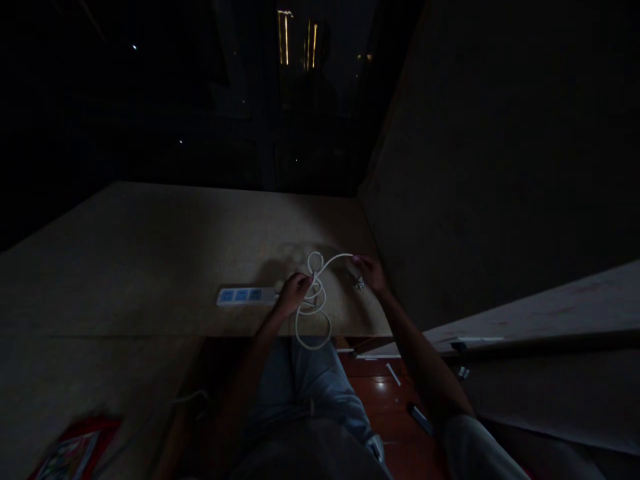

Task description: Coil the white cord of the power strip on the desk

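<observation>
Holding a white cord (pixel 314 313) between both hands, the person sits at a pale wooden table (pixel 150 267) in a very dim room. The cord belongs to a white power strip (pixel 245 295), which lies flat on the table with its blue socket faces up.

The left hand (pixel 294 291) is just beside the strip's right end, fingers closed around a bunch of the cord's loops. From there the cord rises in a small loop, arcs over to the right, and also hangs in a long loop past the table edge, below and to the right of the strip. The right hand (pixel 371 272) is further right of the strip, well apart from it, fingers pinched narrow on the far end of the cord. The plug (pixel 359 285) hangs just under those fingers.

No brand or lettering can be read on the strip; it is too small and dark.

Below the strip, past the table edge, the person's legs in light jeans (pixel 310 387) show over a reddish floor (pixel 380 393). Far down and to the left of the strip lies a red printed sheet (pixel 75 453); its print is blurred and unreadable. Far above the strip, a dark window (pixel 295 40) shows a few yellow lights.
</observation>
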Tool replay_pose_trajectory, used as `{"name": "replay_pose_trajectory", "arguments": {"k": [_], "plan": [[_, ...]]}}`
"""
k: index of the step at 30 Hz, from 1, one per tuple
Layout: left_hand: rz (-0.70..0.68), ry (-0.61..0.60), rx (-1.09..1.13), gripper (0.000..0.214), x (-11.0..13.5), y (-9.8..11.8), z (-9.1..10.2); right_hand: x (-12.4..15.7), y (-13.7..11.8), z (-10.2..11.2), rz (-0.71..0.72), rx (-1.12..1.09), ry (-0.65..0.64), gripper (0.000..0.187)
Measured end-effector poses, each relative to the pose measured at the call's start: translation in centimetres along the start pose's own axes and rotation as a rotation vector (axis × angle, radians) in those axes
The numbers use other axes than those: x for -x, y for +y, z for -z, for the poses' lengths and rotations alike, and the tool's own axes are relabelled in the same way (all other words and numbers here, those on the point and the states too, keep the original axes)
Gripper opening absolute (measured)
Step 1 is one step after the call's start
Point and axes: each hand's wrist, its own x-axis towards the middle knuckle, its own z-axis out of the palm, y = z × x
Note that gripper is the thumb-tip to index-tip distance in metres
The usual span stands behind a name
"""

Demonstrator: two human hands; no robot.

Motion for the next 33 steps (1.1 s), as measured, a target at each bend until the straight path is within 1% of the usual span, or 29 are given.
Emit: {"name": "replay_pose_trajectory", "arguments": {"k": [1, 3, 6, 7, 8, 10, 12, 15, 17, 21, 27, 30, 33], "plan": [[0.029, 0.029, 0.032, 0.029, 0.0, 0.0, 0.1, 0.0, 0.1, -0.1, 0.004, 0.010, 0.002, 0.048], [0.095, 0.070, 0.114, 0.035, 0.2, 0.1, 0.2, 0.6, 0.2, -0.5, 0.039, 0.062, 0.046, 0.048], [0.196, 0.100, 0.250, 0.043, 0.7, 0.7, 0.0, 2.6, -0.6, -1.8, 0.135, 0.179, 0.130, 0.048], [0.221, 0.102, 0.287, 0.045, 0.8, 1.0, -0.2, 3.6, -1.1, -2.6, 0.154, 0.194, 0.125, 0.045], [0.242, 0.100, 0.316, 0.046, 1.0, 1.3, -0.5, 4.5, -1.8, -3.4, 0.156, 0.178, 0.075, 0.041], [0.255, 0.082, 0.351, 0.047, 1.3, 1.7, -1.0, 6.4, -3.1, -5.1, 0.110, 0.100, -0.044, 0.034], [0.231, 0.055, 0.364, 0.046, 1.6, 1.9, -1.5, 7.7, -4.2, -6.7, 0.083, 0.029, -0.112, 0.031], [0.172, 0.012, 0.342, 0.043, 2.0, 1.5, -1.7, 8.7, -4.9, -7.9, 0.051, -0.065, -0.084, 0.027], [0.154, -0.007, 0.291, 0.044, 2.3, 0.9, -1.5, 8.9, -4.9, -8.1, 0.040, -0.078, -0.056, 0.023], [0.130, -0.009, 0.192, 0.040, 2.9, 0.1, -1.1, 9.0, -4.5, -8.0, 0.054, -0.001, -0.053, 0.017], [0.054, -0.030, 0.213, 0.021, 3.6, 0.0, -1.0, 8.7, -3.9, -8.5, 0.021, 0.035, 0.070, 0.016], [0.008, -0.041, 0.217, 0.015, 4.2, 0.1, -0.5, 8.4, -3.5, -9.0, -0.027, -0.033, 0.084, 0.017], [-0.038, -0.098, 0.223, 0.013, 5.1, 0.3, 0.4, 8.2, -2.8, -9.6, -0.143, -0.184, 0.083, 0.020]]}}
